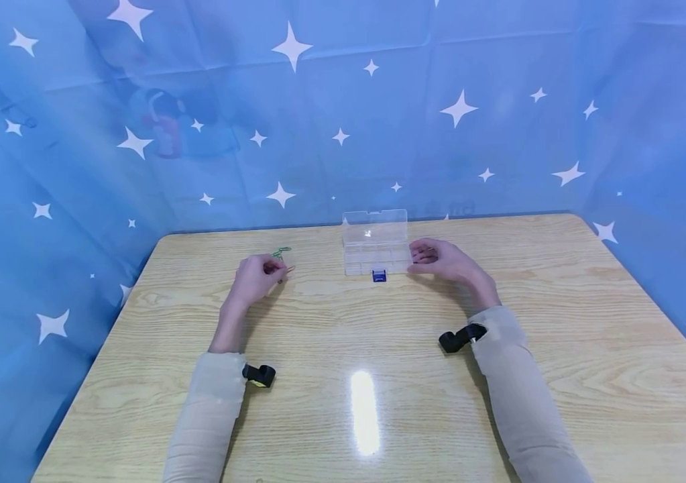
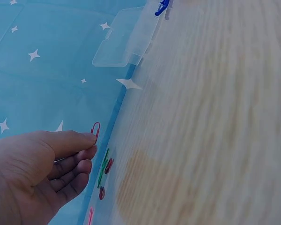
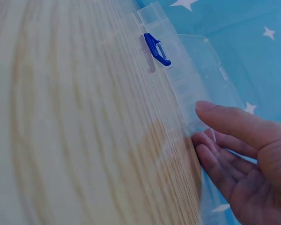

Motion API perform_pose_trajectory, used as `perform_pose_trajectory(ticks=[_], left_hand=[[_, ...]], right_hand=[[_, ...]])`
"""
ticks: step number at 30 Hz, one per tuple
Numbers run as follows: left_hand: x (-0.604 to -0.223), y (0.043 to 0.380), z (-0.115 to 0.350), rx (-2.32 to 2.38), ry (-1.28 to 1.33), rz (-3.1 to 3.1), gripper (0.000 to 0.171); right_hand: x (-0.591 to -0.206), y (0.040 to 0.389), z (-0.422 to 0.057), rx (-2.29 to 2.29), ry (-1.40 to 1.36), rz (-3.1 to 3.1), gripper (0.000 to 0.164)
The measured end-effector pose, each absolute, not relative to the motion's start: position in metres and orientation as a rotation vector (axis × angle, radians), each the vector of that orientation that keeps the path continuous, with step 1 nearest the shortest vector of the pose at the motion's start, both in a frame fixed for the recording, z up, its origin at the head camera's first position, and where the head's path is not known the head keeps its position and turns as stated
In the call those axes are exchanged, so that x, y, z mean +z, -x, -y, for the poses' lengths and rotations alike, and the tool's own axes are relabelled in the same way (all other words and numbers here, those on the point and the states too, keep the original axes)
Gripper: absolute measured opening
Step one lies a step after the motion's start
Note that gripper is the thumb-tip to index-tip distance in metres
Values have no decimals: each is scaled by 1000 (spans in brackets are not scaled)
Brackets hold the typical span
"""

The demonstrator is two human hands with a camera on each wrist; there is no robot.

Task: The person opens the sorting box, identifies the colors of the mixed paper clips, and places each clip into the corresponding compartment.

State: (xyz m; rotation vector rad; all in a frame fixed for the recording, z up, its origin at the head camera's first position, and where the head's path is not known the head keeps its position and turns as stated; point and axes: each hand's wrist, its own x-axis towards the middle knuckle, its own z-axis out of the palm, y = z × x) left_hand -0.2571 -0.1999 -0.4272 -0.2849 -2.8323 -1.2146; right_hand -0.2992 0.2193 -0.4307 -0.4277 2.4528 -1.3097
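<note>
My left hand (image 1: pixel 255 276) pinches a red paper clip (image 2: pixel 98 127) between thumb and forefinger, just above the table. Several more paper clips lie beneath and behind that hand: a green one (image 2: pixel 102 169) and darker red ones (image 2: pixel 101 192) show in the left wrist view. To the right stands a clear plastic box (image 1: pixel 351 268) with its lid (image 1: pixel 374 231) raised and a blue latch (image 1: pixel 379 276) at the front. At the box's right end, my right hand (image 1: pixel 448 260) holds it, thumb at the front corner and fingers curled at the side.
The wood-grain table (image 1: pixel 330 335) ends at a blue curtain (image 1: pixel 318 154) with white stars, close behind the box. A bright light reflection (image 1: pixel 365 412) lies on the tabletop between the forearms. Each wrist bears a black camera (image 1: pixel 454 341).
</note>
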Motion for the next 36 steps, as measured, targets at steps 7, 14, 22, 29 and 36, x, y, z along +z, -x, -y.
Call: perform_pose_trajectory(ticks=[7, 14, 22, 29, 36], left_hand=[[-425, 257, 190, -1274, 354, 2788, 14], [-423, 257, 176, -1340, 375, 2759, 12], [-427, 259, 162, -1398, 390, 2742, 13], [-430, 261, 152, -1434, 397, 2712, 12], [-427, 262, 138, -1482, 410, 2687, 11]], right_hand=[[-432, 298, -221, -1290, 420, -2459, 66], [-431, 299, -222, -1273, 444, -2471, 65], [-429, 299, -221, -1251, 451, -2483, 63], [-429, 300, -221, -1252, 445, -2477, 63], [-430, 300, -222, -1263, 446, -2469, 64]])
